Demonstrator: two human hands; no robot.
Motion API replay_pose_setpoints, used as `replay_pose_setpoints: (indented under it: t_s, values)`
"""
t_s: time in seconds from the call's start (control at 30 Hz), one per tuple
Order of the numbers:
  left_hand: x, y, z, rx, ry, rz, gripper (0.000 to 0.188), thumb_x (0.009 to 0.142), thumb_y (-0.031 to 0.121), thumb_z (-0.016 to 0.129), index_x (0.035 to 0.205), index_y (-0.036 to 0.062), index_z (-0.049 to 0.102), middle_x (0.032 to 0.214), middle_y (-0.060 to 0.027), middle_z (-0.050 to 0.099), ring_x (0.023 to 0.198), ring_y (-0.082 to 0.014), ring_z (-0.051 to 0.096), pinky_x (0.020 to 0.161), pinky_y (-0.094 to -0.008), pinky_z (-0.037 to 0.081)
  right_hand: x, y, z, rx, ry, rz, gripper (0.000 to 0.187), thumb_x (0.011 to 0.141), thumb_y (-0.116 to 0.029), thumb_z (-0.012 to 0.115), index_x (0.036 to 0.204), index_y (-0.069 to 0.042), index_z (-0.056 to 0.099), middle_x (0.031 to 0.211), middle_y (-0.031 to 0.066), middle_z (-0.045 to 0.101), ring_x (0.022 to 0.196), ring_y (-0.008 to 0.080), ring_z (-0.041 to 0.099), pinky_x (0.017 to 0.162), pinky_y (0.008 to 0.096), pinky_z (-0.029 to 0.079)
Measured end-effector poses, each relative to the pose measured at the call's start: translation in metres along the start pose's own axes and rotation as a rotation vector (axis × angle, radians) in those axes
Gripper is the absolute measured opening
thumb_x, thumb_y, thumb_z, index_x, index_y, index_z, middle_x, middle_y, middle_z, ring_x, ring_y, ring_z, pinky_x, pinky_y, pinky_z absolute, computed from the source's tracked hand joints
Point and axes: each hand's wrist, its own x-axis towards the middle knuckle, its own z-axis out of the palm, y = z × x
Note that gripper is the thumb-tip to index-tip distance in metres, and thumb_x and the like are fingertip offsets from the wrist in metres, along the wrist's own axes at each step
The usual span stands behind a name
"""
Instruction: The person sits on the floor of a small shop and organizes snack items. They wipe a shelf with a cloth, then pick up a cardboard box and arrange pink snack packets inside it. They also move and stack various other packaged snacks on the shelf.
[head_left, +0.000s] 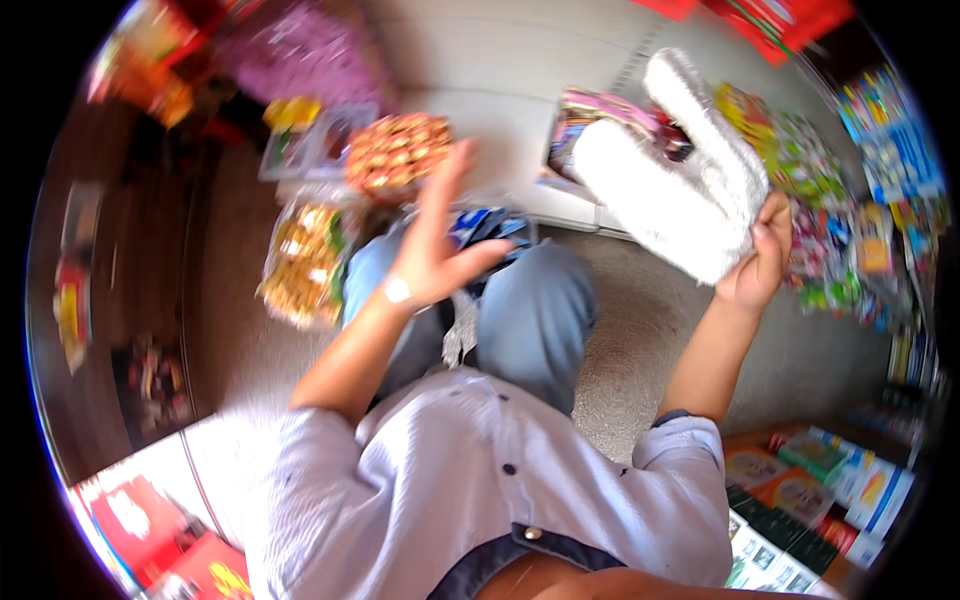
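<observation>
My right hand [758, 262] grips one end of a folded, fluffy white cloth [665, 205]. The cloth is raised to the right and its two lengths stick out away from me. My left hand [432, 262] is empty, fingers stretched and thumb apart, above my left knee. Just beyond its fingertips sits a pack of orange-gold wrapped pieces [398, 150]. Below that pack is a clear package of golden pieces [303, 262]. A blue item [488, 228] in clear wrapping shows by my knees, partly hidden by them.
A box with pink and dark contents [570, 130] stands partly behind the cloth. Colourful packets [815, 165] hang along the right. Dark wooden shelving [130, 230] lines the left, and a clear divided container [318, 140] lies near a purple package [300, 55]. Boxes [800, 480] stand at lower right.
</observation>
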Motion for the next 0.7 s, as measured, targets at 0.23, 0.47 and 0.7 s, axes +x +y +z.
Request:
replay_pose_setpoints:
  t_s: [0.23, 0.47, 0.7]
  values:
    - [-0.022, 0.014, -0.011, -1.056, 0.467, 0.014, 0.044, 0.092, 0.017, 0.047, 0.130, 0.0017, 0.031, 0.121, -0.0068, 0.046, 0.111, -0.0148, 0.046, 0.094, -0.0283, 0.038, -0.062, 0.102, 0.213, -0.760, -0.553, -0.399, 0.097, 0.070, -0.055, 0.066, 0.137, -0.001, 0.022, 0.134, 0.0234, 0.028, 0.127, 0.0367, 0.026, 0.102, 0.0470, 0.024]
    - [-0.134, -0.032, -0.092, -0.383, 0.435, -0.214, 0.043, 0.094, 0.025, 0.041, 0.129, 0.0003, 0.040, 0.124, -0.0108, 0.046, 0.118, -0.0197, 0.040, 0.100, -0.0304, 0.030, -0.072, 0.210, 0.295, -0.308, -0.402, 0.209, 0.058, 0.078, -0.009, 0.061, 0.129, 0.001, 0.035, 0.126, 0.0140, 0.044, 0.116, 0.0227, 0.043, 0.099, 0.0326, 0.033]
    - [-0.206, -0.118, -0.240, 1.214, 0.422, -0.610, 0.052, 0.075, 0.034, 0.064, 0.124, 0.0234, 0.048, 0.131, -0.0032, 0.044, 0.126, -0.0262, 0.035, 0.100, -0.0448, 0.029, -0.060, 0.265, 0.336, -0.106, -0.295, 0.530, 0.052, 0.077, -0.003, 0.061, 0.125, 0.001, 0.040, 0.118, 0.0130, 0.050, 0.107, 0.0199, 0.050, 0.092, 0.0301, 0.040]
